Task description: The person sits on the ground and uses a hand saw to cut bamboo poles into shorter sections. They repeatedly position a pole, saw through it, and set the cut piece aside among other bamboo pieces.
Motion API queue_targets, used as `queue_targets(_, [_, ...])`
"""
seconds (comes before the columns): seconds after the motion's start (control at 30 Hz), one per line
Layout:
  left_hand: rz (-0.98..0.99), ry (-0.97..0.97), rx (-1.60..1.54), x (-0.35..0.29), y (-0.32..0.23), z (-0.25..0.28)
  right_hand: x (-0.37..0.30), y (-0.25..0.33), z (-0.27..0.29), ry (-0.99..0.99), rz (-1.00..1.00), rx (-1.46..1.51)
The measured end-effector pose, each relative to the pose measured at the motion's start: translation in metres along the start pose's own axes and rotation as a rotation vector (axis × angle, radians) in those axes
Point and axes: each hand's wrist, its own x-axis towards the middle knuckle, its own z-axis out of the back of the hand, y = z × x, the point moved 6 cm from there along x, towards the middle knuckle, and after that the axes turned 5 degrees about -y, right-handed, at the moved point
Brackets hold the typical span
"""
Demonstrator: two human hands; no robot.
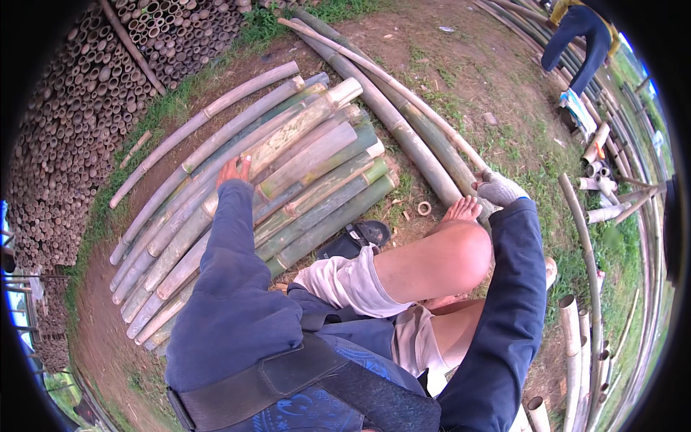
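Observation:
My left hand (235,170), bare with fingers spread, rests on a stack of cut bamboo poles (302,115). My right hand (502,190), in a pale glove, is closed at the near end of a thin, long bamboo pole (421,104). That pole runs away to the far left, beside two thicker bamboo poles (392,122) on the ground. The toes of my bare foot (463,209) are close to the near ends of the thick poles, below the gloved hand.
A black sandal (356,239) lies by the stack, with a cut bamboo ring (424,208) nearby. Stacked bamboo (86,115) rises at the far left. More poles (572,338) stand at the right. Another person (579,39) bends over poles at the far right.

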Motion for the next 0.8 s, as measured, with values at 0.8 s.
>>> queue_targets(0.8, [-0.039, 0.04, -0.012, 0.029, 0.026, -0.032, -0.054, -0.264, -0.201, -0.283, -0.746, 1.114])
